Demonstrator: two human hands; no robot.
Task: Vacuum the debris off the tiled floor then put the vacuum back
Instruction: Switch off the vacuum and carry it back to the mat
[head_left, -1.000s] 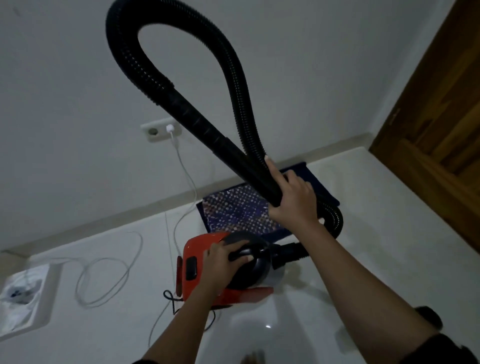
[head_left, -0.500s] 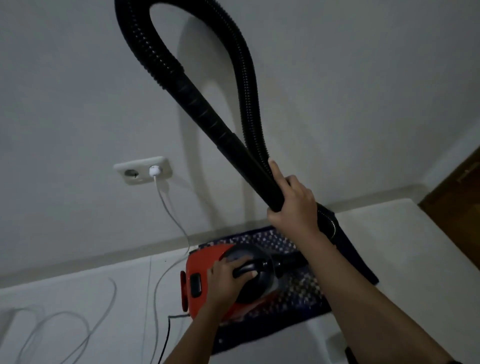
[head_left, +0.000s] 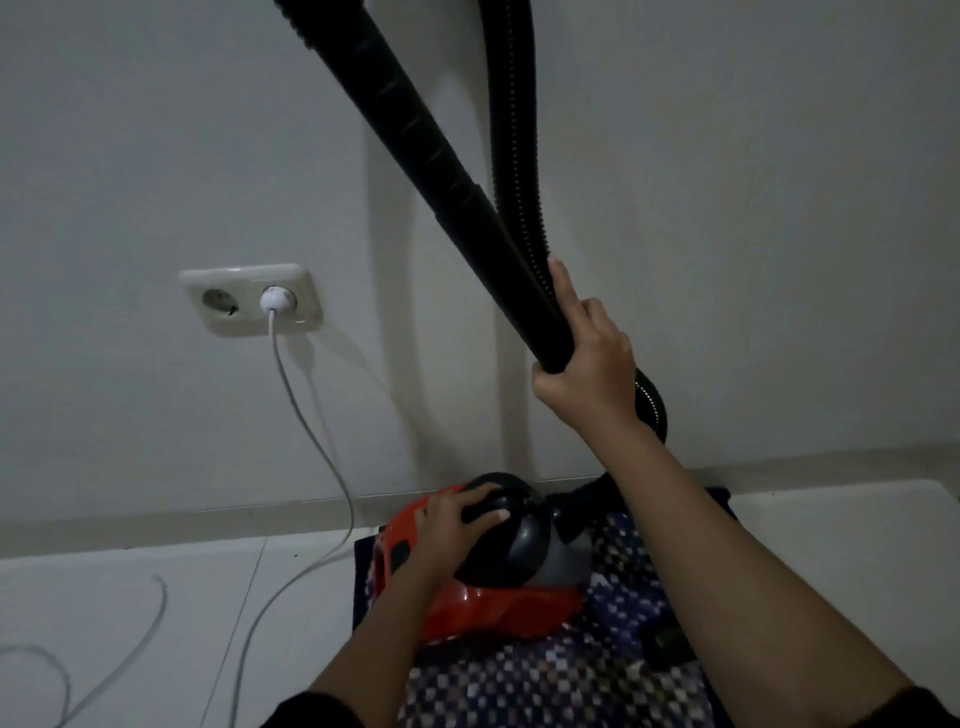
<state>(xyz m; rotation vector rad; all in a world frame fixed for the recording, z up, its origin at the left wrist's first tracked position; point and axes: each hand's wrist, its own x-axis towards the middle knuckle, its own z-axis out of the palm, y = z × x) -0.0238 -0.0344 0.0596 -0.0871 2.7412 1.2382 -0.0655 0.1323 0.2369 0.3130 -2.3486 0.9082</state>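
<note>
My left hand (head_left: 457, 525) and right hand (head_left: 587, 353) are both full. The vacuum (head_left: 483, 577) fills the mat (head_left: 571, 675) by the wall (head_left: 156, 130). The cord (head_left: 311, 431) hangs from the socket (head_left: 249, 299) across the bare floor (head_left: 130, 597) on my left; the floor on my right lies open.

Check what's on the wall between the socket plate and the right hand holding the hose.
Head view: mostly bare wall between socket plate and right hand; only hose shadows fall there.
</note>
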